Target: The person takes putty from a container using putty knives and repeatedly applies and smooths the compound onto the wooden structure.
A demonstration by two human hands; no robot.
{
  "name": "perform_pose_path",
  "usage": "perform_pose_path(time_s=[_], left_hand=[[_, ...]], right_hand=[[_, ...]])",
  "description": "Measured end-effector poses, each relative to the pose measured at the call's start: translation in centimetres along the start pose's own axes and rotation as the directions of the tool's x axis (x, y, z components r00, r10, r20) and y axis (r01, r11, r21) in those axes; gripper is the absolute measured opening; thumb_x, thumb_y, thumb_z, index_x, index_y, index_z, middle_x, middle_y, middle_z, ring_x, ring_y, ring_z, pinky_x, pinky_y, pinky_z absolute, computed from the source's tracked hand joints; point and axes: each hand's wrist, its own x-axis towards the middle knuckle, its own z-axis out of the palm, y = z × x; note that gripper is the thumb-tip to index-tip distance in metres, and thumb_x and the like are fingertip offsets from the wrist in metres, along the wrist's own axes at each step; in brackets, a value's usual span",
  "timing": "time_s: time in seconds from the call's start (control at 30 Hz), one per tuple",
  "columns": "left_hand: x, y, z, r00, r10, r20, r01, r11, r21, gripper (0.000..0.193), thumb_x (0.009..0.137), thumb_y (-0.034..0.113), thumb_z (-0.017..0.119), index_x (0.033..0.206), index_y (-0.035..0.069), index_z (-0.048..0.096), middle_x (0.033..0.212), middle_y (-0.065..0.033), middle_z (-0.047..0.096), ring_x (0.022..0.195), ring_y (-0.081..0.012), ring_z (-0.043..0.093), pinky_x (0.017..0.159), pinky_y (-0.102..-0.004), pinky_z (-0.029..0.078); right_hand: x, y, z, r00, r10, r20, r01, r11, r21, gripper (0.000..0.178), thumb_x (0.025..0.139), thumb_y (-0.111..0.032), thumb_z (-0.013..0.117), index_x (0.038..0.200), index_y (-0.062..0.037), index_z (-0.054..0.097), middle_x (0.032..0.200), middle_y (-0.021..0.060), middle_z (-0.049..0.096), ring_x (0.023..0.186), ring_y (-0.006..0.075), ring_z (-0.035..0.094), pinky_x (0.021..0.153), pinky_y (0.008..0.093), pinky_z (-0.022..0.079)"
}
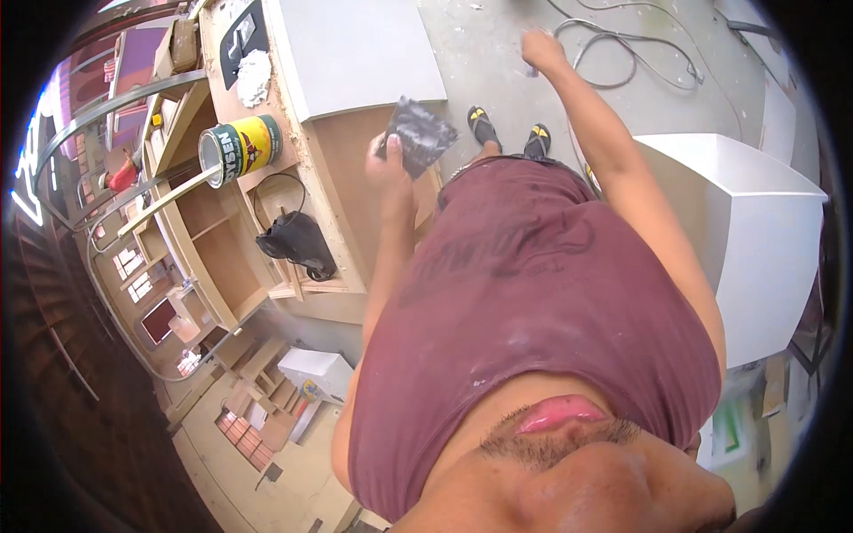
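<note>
The left hand (pixel 388 164) holds a dark, crumpled sheet of abrasive paper (pixel 419 133), its grip pinching the lower edge of the sheet between thumb and fingers, raised above the edge of the bare wooden tabletop (pixel 346 178). The sheet looks grey and dusty, so by the look of it some rubbing has already been done with it. At this moment it touches no surface; it hangs in the air near the corner of a white painted panel (pixel 355 53) lying on the tabletop.

The right hand (pixel 540 49) is stretched far forward over the concrete floor (pixel 498 62), near loose cables (pixel 622 53). Its fingers seem curled, but whether the grip encloses anything cannot be told.

On the tabletop stand a paint can (pixel 238 147) on its side, a black bag (pixel 298 244) and a white crumpled rag (pixel 253 78). A white cabinet (pixel 755 231) stands at the person's right. The wood beside the panel looks raw and uncoated, so finishing there appears to remain.
</note>
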Motion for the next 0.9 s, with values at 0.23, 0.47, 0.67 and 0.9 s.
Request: perform_pose_path(time_s=[0.23, 0.47, 0.67, 0.9], left_hand=[[-1.5, 0.1, -3.1, 0.954, -0.147, -0.262, 0.073, 0.960, -0.271, 0.012, 0.095, 0.007, 0.051, 0.105, 0.001, 0.053, 0.098, -0.0107, 0.062, 0.087, -0.0194, 0.064, 0.075, -0.0368, 0.057], [0.3, -3.9, -4.6, 0.922, -0.388, 0.019, 0.304, 0.690, -0.657, 0.026, 0.096, 0.033, 0.047, 0.087, 0.011, 0.059, 0.059, -0.0019, 0.054, 0.051, -0.0147, 0.054, 0.042, -0.0262, 0.044], [2.8, -1.4, -1.0, 0.943, -0.309, 0.124, 0.332, 0.905, -0.267, 0.034, 0.096, 0.034, 0.055, 0.117, 0.007, 0.052, 0.087, -0.0070, 0.061, 0.043, -0.0075, 0.044, 0.034, -0.0241, 0.037], [4.3, -0.7, -2.5, 0.993, -0.116, -0.021, 0.092, 0.874, -0.477, 0.021, 0.100, 0.022, 0.051, 0.105, 0.004, 0.060, 0.094, -0.0033, 0.065, 0.074, -0.0087, 0.059, 0.065, -0.0248, 0.048]], right_hand=[[-6.6, 10.1, 7.5, 0.958, 0.225, -0.179, -0.199, 0.968, 0.150, 0.037, 0.089, -0.030, 0.057, 0.102, 0.0046, 0.062, 0.067, 0.0197, 0.066, 0.054, 0.0243, 0.066, 0.053, 0.0373, 0.053], [-11.0, -1.1, 2.8, 0.974, 0.225, 0.000, -0.155, 0.671, 0.725, 0.032, 0.094, -0.024, 0.058, 0.115, -0.0004, 0.057, 0.094, 0.0108, 0.068, 0.065, 0.0152, 0.066, 0.048, 0.0253, 0.052], [-14.7, -15.0, -3.3, 0.965, -0.254, 0.070, 0.046, 0.424, 0.905, 0.037, 0.095, -0.022, 0.060, 0.124, -0.0020, 0.049, 0.099, 0.0083, 0.067, 0.077, 0.0139, 0.067, 0.057, 0.0237, 0.054], [-16.5, -25.0, -3.3, 0.888, -0.430, 0.163, 0.117, 0.554, 0.824, 0.034, 0.098, -0.013, 0.055, 0.127, 0.0031, 0.048, 0.090, 0.0113, 0.067, 0.074, 0.0143, 0.067, 0.059, 0.0254, 0.055]])
